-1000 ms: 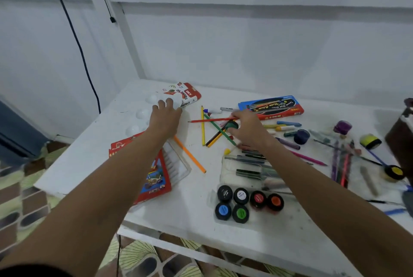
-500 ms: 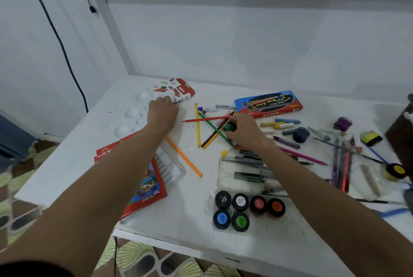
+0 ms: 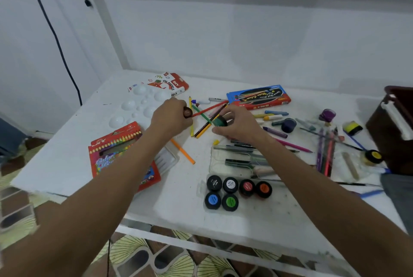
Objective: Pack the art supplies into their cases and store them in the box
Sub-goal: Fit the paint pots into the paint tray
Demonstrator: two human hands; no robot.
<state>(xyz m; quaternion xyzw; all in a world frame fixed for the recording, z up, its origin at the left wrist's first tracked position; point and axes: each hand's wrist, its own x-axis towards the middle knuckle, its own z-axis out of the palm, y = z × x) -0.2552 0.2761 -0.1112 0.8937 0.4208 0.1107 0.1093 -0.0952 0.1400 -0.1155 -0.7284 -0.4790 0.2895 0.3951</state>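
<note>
My left hand (image 3: 171, 118) grips a small brown paint pot (image 3: 187, 112) above the white table (image 3: 67, 158). My right hand (image 3: 238, 123) holds a green paint pot (image 3: 220, 121) over a heap of colored pencils (image 3: 202, 113). A clear tray (image 3: 237, 188) near the front edge carries several paint pots with black, white, red, orange, blue and green lids. A red colored pencil case (image 3: 116, 151) lies under my left forearm. The blue brush case (image 3: 259, 96) and the oil pastels box (image 3: 169, 83) lie at the back. A dark box (image 3: 393, 124) stands at the right edge.
A white palette (image 3: 138, 106) sits at the back left. Loose pastels, markers, pens and more pots, purple (image 3: 327, 115), dark blue (image 3: 288, 125) and yellow (image 3: 352, 128), are scattered to the right. A clear case with brushes (image 3: 237, 158) lies mid-table. An orange pencil (image 3: 183, 151) lies loose.
My left hand left the palette, moved right and picked up the brown pot. My right hand lifted the green pot off the pencils.
</note>
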